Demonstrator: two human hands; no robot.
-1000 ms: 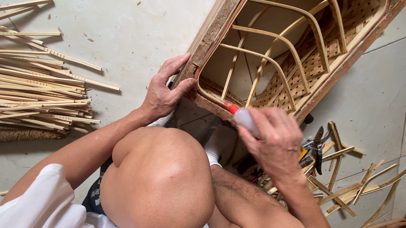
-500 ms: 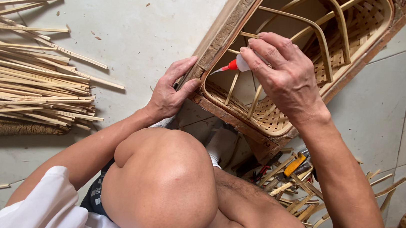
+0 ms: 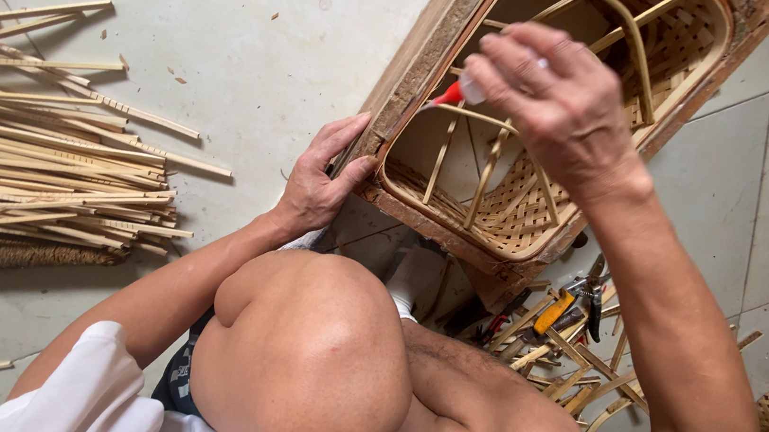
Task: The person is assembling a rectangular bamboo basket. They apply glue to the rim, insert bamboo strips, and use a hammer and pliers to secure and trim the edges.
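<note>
So the person is sitting on the floor point(image 3: 261, 32) with a wooden frame point(image 3: 425, 58) propped against their legs, woven basket point(image 3: 538, 204) sitting inside it. Their left hand point(image 3: 316, 185) is lying open and flat against the frame's edge, probably bracing it. The right hand point(image 3: 554, 96) is closed around a small glue bottle point(image 3: 462, 91), pointing its red tip at a bamboo rib. Split bamboo strips point(image 3: 47, 162) are lying off to the left, pliers point(image 3: 576, 298) by the knee
</note>
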